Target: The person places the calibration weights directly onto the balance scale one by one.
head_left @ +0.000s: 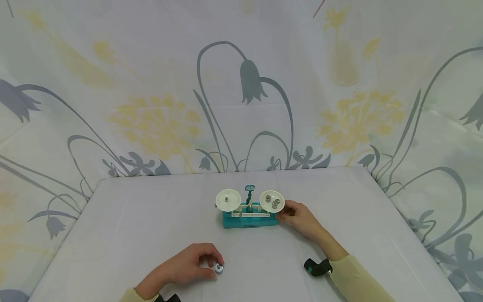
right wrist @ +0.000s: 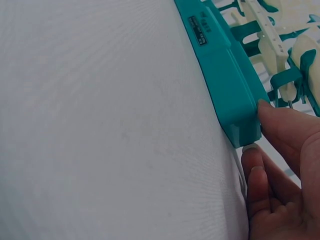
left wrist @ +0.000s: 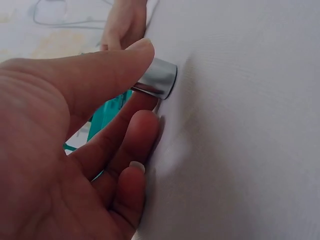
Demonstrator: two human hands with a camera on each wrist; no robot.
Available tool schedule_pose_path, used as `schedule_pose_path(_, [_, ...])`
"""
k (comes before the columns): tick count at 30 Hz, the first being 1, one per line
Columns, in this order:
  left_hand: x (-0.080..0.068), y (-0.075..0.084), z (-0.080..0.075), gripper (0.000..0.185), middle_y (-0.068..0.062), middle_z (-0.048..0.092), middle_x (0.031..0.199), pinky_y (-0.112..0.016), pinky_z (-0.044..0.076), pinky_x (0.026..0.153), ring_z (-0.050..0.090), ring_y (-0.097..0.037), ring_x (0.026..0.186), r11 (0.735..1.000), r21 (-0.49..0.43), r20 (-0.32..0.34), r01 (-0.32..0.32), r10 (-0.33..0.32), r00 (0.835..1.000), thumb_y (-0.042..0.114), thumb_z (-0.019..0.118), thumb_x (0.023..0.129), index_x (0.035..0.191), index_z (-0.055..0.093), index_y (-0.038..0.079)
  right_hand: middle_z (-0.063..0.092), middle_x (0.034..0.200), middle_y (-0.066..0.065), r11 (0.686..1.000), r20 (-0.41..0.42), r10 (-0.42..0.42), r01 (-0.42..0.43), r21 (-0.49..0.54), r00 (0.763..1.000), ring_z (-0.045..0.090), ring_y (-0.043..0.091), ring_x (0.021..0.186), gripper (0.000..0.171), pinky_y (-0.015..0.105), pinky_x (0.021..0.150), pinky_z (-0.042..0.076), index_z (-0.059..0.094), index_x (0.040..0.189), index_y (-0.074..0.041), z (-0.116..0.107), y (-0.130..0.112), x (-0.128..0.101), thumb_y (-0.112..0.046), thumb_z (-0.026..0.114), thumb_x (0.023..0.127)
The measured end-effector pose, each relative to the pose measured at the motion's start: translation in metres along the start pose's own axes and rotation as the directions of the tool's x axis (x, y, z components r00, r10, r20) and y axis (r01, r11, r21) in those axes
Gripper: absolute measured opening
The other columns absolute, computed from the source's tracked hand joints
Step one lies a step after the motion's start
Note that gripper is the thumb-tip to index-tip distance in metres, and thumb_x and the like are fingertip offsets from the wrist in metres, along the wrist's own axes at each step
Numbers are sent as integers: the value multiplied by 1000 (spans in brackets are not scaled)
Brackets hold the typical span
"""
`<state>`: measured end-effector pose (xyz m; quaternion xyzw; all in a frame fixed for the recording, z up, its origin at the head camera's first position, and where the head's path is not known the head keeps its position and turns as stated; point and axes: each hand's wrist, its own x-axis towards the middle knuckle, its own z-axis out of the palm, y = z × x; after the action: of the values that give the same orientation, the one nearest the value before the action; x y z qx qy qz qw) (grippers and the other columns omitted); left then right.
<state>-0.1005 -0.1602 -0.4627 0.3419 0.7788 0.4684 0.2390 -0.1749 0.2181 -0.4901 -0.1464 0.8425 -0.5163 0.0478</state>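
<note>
Two hands are at work: the left hand (head_left: 185, 266) pinches a small silver weight (head_left: 218, 268) between thumb and curled fingers, the weight lying on the white worktop (head_left: 132, 226) near its front edge. The right hand (head_left: 298, 214), fingers loosely bent, touches the right end of the teal balance scale (head_left: 249, 218) at mid-worktop. One weight sits in its left pan (head_left: 228, 199), several in its right pan (head_left: 272, 201).
</note>
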Motion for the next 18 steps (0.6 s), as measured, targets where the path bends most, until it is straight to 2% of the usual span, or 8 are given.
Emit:
schedule_pose_path(9, [0,-1,6,18,10,66,98,-22,47,73,58,-7,83,999,6,-50,35,-35,998,20,76,89,106,70,21,67,94,1,1000,3,1,-1,-2,1000,61,19,87,27,28,78,51,69,111,-6,0,-1,0,-10,77,86])
schedule_pose_path(18, [-1,1,7,17,9,66,93,-23,46,71,57,-8,81,997,-10,-72,80,-80,994,19,78,87,102,71,23,67,95,2,1000,7,7,-7,-6,1000,61,19,88,27,28,79,51,69,111,-5,-1,-1,-1,-12,76,87])
